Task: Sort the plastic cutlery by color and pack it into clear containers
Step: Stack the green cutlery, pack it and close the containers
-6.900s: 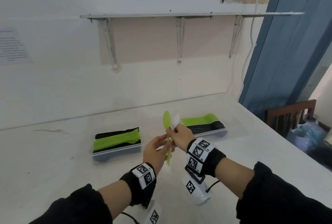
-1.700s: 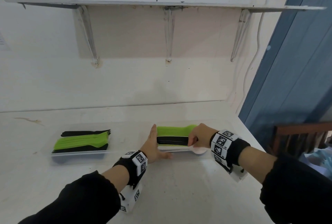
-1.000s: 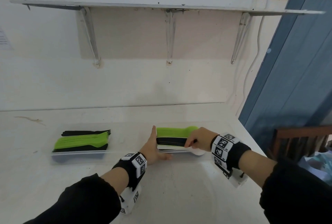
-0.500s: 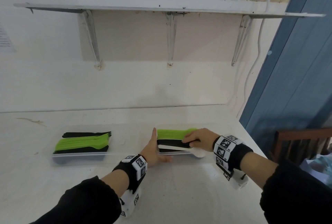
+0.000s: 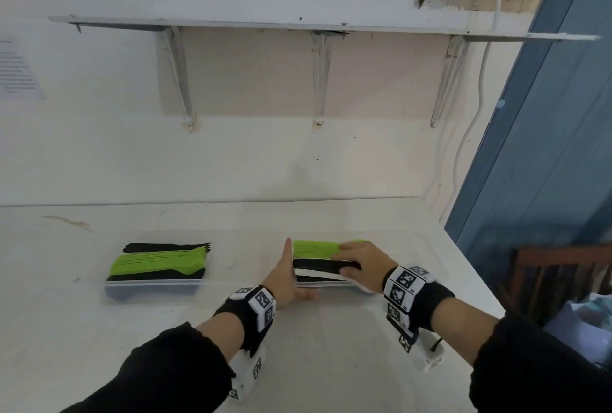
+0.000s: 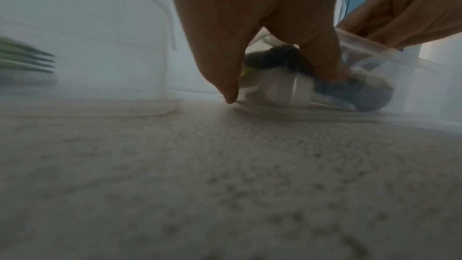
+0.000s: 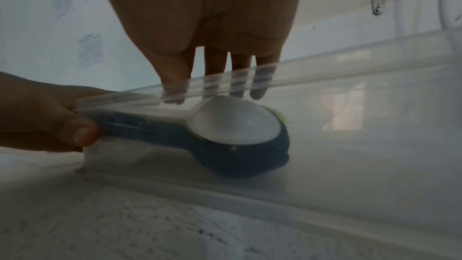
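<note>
In the left wrist view the left hand point(image 6: 240, 27) runs off the top edge and covers the near end of the spoon container point(image 6: 390, 54), whose contents are a smear of black, white and green; the green forks point(image 6: 27, 60) at the far left are cut by the frame edge and blurred. In the right wrist view the right hand's fingertips point(image 7: 257, 90) are broken up behind the clear rim. The paper notice point(image 5: 16, 71) at the head view's left edge is too small to read.

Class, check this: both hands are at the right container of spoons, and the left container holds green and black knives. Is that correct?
Not quite. The left container holds green and black forks, not knives; the head view shows their tines. Both the left hand and right hand are at the right container.
</note>
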